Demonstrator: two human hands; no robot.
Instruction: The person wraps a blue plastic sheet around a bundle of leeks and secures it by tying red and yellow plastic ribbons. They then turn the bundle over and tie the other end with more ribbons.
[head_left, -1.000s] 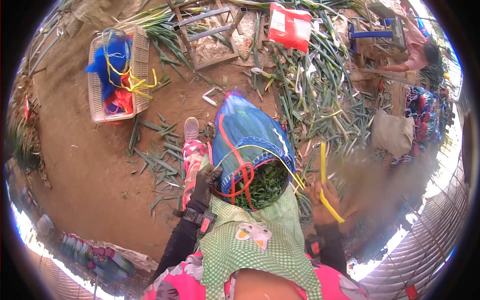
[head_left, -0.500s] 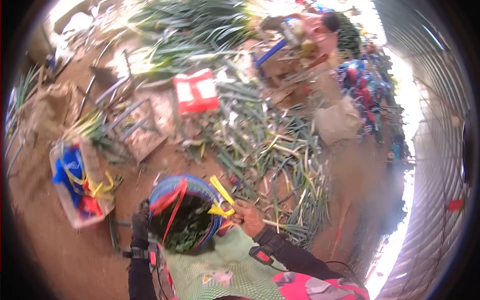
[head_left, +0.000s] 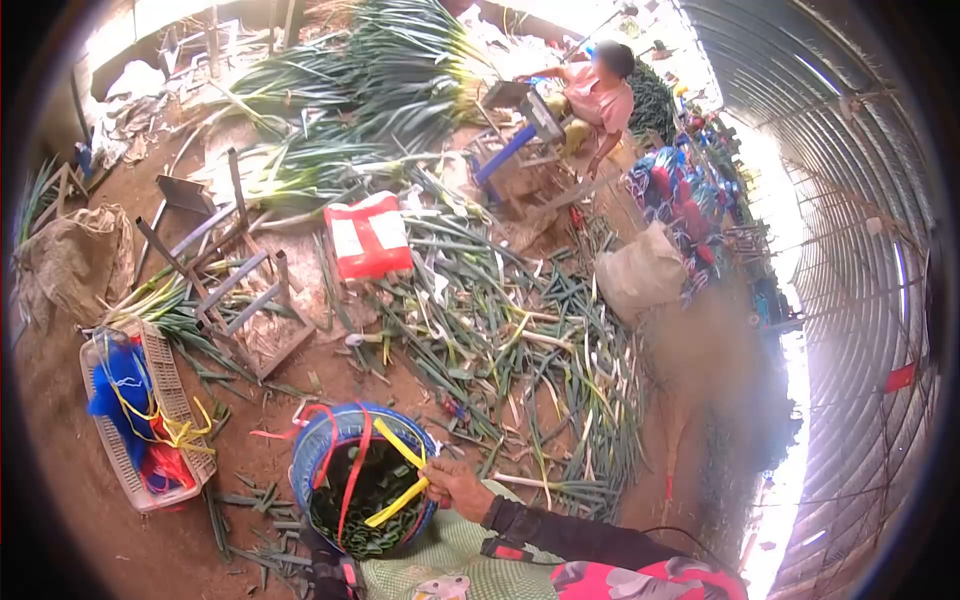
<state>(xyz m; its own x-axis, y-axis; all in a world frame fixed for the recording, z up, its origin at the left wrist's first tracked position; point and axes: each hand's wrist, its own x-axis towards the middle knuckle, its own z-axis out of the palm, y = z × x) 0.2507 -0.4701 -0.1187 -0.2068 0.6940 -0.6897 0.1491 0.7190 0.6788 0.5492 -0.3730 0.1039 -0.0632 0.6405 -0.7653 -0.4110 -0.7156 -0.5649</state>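
Note:
My right hand (head_left: 452, 487) is closed on a yellow strap (head_left: 396, 440) at the right rim of a blue round basket (head_left: 318, 435). Dark green cut leaves (head_left: 365, 500) lie inside the basket. Red strips (head_left: 357, 455) hang across its opening. My left hand (head_left: 318, 545), dark and apparently gloved, is low at the basket's left side; its fingers are hard to make out. A green apron (head_left: 440, 550) is just below the basket.
A crate (head_left: 177, 385) with blue, red and yellow items stands left. Long green onions (head_left: 420, 80) and loose stalks (head_left: 520, 340) cover the ground. A metal frame (head_left: 240, 300), a red-and-white package (head_left: 367, 236) and a sack (head_left: 640, 272) lie ahead. A person (head_left: 602, 95) is at the back.
The basket has moved lower, and my left hand has dropped down its side. My right hand has shifted slightly left and down with the yellow strap. The view has shifted.

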